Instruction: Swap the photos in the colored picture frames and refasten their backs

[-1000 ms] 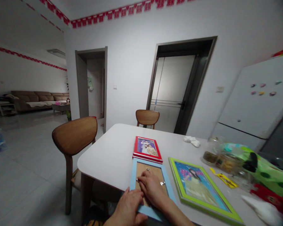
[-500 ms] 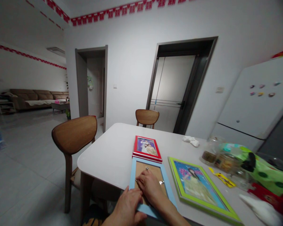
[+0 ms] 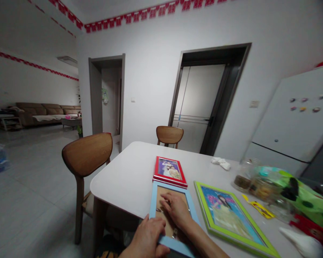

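Frame (image 3: 169, 220), light blue, brown-backed

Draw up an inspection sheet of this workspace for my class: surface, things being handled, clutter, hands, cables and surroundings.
Surface: pale table, rounded corner at far left.
Things handled: blue frame, back up, showing brown backing and metal clips.
Nearby: red frame just beyond it; green frame to its right; both picture side up.
Clutter: on the right, jars, yellow packet, green bag, crumpled white tissue.
Hands: left hand holds the blue frame's near left corner; right hand over the backing, fingers bent, fingertip contact unclear.
Cables: nothing seen.
Surroundings: wooden chairs, door, fridge, sofa.
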